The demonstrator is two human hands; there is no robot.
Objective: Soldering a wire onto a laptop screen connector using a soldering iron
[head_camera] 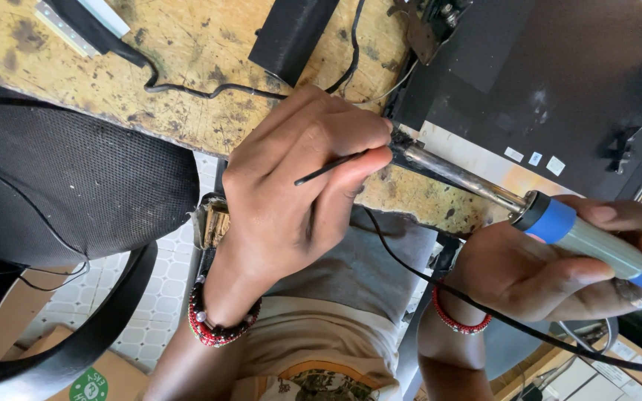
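My right hand (559, 275) grips a soldering iron (551, 219) by its blue and grey handle; the metal barrel reaches up-left to the edge of a black flat panel (559, 82). My left hand (299, 186) pinches a thin black wire or rod (328, 168) between thumb and fingers, right at the iron's tip near the panel's corner. Both wrists wear red beaded bracelets. The exact point of contact is hidden behind my left fingers.
A worn, stained wooden workbench (180, 67) lies under the work. A black mesh chair back (68, 186) stands at left. A black cable (484, 312) trails from the iron across my lap. A black block (291, 33) and cords lie at the top.
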